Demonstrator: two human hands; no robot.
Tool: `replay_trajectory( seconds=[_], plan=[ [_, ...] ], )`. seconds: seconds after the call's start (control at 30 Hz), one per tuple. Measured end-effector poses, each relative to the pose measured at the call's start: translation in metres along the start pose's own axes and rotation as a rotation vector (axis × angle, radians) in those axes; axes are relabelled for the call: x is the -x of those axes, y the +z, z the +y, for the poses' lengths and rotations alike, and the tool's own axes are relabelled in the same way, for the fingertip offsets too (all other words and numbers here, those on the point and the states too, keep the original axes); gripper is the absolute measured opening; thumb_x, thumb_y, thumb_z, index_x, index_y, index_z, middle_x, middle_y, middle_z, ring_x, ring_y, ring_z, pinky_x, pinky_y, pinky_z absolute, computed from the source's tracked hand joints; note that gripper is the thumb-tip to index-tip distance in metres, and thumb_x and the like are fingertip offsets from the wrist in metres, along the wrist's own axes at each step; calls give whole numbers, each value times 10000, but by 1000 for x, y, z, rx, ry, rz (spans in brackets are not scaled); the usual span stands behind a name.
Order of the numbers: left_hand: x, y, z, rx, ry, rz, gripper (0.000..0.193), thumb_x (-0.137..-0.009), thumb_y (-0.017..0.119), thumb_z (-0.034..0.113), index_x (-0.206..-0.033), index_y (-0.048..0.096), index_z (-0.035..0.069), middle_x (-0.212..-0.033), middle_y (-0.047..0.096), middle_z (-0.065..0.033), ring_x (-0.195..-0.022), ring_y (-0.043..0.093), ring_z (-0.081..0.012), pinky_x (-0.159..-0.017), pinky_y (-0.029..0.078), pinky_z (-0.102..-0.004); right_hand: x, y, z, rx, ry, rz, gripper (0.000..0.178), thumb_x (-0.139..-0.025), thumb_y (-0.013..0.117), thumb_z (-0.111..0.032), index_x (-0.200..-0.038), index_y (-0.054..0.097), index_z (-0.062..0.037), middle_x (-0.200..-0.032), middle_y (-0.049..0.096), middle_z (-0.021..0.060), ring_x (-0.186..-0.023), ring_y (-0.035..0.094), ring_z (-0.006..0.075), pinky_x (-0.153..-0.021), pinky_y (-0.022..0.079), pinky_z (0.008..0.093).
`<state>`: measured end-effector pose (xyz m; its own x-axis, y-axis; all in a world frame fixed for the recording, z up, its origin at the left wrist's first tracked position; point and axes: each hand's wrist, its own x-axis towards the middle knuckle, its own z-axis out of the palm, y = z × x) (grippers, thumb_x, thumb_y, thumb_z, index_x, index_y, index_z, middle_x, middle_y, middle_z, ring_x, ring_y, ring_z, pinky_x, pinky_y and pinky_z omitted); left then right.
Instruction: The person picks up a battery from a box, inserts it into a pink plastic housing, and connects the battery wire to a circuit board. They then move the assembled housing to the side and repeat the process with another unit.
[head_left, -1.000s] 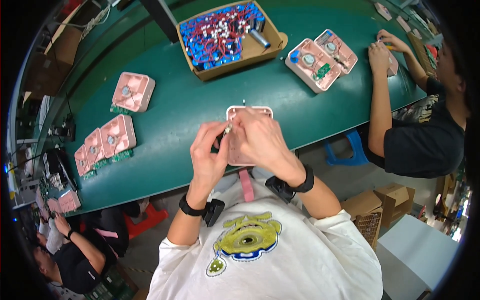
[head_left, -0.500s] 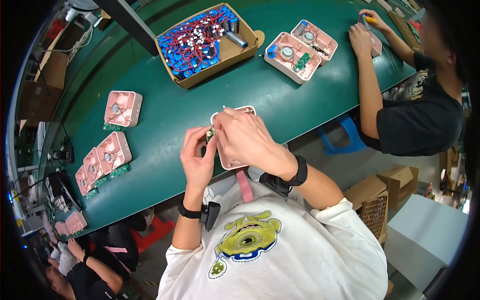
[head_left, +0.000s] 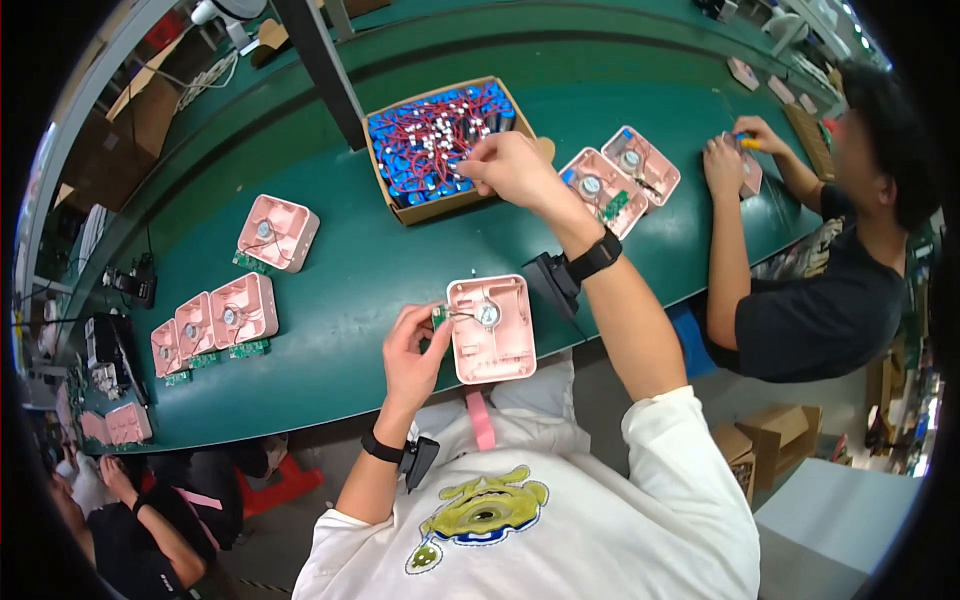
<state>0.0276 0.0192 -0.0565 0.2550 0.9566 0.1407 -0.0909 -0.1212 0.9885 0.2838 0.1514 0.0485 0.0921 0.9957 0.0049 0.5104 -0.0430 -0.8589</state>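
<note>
A pink plastic casing [head_left: 511, 345] lies open-side up on the bench in front of me, a round speaker [head_left: 488, 315] with dark wires inside it. At its left side, my left hand [head_left: 410, 350] pinches a small green circuit board [head_left: 439, 317] between thumb and fingers. My right hand [head_left: 522, 172] reaches over a cardboard box [head_left: 438, 210] of blue battery cells [head_left: 403, 182] with red leads and white plugs. Its thumb and fingertips are pinched together above the leads; what they hold, if anything, is too small to make out.
Several pink casings [head_left: 277, 235] with speakers and green boards stand along the left of the green bench [head_left: 350, 270]. Two more casings [head_left: 655, 172] sit right of the box. A co-worker [head_left: 830, 260] works at the right with a yellow-handled tool; another person sits lower left.
My right hand has left the casing and moved forward to the battery box. My left hand stays beside the casing with the circuit board. The view has shifted, showing the casing's inside.
</note>
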Motion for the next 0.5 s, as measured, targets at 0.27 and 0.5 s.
replay_trajectory(
  seconds=[0.27,0.5],
  plan=[
    [6,-4,10,-77,-4,-32,268,-958,686,-86,-1225,670,-83,-1107,602,-62,-979,618,-114,-808,515,-239,6,-11,-14,-530,-32,30,204,-996,691,-126,-1140,692,19,-942,763,101,-672,653,77,-509,454,204],
    [5,0,11,-73,-5,-50,279,-960,685,-86,-1238,665,-85,-1114,600,-60,-987,617,-115,-828,525,-249,23,-21,-34,-649,-157,51,197,-1035,662,-135,-1139,686,30,-939,758,105,-669,646,72,-501,475,202]
  ],
)
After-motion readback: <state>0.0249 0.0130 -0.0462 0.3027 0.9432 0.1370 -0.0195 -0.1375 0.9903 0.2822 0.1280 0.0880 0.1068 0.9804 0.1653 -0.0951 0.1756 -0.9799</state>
